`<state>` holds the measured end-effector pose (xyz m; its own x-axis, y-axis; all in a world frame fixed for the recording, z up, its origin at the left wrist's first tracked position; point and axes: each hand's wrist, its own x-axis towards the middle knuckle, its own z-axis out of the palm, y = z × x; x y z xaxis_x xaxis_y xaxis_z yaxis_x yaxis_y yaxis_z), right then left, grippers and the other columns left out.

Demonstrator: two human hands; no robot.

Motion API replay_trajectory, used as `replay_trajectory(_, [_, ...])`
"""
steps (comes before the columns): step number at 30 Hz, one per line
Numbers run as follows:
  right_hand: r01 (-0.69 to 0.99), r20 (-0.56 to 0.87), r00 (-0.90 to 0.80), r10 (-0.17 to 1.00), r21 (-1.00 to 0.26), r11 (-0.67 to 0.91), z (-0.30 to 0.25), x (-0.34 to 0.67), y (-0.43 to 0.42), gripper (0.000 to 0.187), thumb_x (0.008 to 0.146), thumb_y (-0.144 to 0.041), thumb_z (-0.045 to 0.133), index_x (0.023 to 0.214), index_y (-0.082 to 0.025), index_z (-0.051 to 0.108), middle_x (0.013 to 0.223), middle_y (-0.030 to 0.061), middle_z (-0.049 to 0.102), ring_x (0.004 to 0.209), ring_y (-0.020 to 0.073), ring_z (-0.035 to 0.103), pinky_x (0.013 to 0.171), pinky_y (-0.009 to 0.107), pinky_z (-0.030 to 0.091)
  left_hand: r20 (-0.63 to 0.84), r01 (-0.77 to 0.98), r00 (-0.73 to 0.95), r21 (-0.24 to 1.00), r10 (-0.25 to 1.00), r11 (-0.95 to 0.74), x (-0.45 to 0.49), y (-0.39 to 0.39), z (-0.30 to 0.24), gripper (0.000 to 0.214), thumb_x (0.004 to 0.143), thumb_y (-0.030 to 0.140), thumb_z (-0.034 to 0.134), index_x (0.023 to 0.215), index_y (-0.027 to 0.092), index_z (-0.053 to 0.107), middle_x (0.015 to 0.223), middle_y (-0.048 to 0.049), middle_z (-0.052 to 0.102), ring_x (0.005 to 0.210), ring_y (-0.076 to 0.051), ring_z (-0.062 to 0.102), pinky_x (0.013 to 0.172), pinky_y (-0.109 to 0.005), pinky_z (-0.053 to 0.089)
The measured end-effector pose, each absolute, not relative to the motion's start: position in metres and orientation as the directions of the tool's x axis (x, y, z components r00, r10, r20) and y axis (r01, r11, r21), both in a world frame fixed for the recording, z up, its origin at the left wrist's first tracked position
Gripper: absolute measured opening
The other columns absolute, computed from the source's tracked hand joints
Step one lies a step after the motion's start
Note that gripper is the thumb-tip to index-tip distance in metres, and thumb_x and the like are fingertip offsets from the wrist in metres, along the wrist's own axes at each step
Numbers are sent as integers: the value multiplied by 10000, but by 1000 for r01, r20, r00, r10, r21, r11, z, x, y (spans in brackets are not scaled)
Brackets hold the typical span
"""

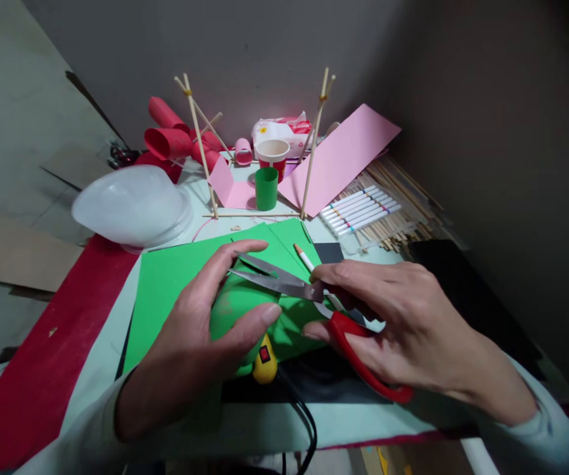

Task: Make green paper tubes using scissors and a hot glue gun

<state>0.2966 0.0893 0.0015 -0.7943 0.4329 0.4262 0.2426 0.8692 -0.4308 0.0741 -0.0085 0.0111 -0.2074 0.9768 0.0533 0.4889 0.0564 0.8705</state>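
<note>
My left hand (200, 343) is wrapped round a rolled tube of green paper (237, 309), thumb on one side and fingers over the top. My right hand (403, 323) grips red-handled scissors (309, 297), whose blades are slightly apart and point left at the end of the green roll. Both hands hover over flat green paper sheets (175, 284) on the table. A yellow glue gun (265, 361) with a black cord lies just beneath the roll. An orange-tipped pencil (303, 256) lies on the green sheets behind the scissors.
At the back stand a frame of wooden sticks (259, 152), a green cup (267, 188), a red paper cup (272, 156), red paper tubes (168, 135), pink paper (338, 158) and a tissue pack. Markers (361, 210) lie on the right, clear plastic lids (133, 204) on the left, a red sheet (41, 369) near left.
</note>
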Motion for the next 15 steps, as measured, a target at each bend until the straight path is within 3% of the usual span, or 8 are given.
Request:
replay_trajectory(8, [246, 440, -798, 413, -387, 888, 0, 297, 89, 150, 950, -255, 682, 1009, -118, 662, 719, -22, 565, 564, 111, 464, 532, 280, 347, 85, 544, -225, 837, 971, 52, 72, -5, 5, 542, 841, 543, 712, 1320, 302, 633, 1417, -17, 669, 1386, -346, 568, 1120, -442, 520])
replay_trajectory(15, [289, 399, -827, 396, -303, 908, -1, 300, 91, 139, 993, -252, 593, 1016, -128, 650, 753, 26, 632, 574, 143, 525, 530, 293, 360, 178, 648, -239, 761, 955, 20, 72, -5, -2, 566, 872, 552, 676, 1359, 272, 601, 1431, -62, 654, 1350, -361, 585, 1168, -511, 452])
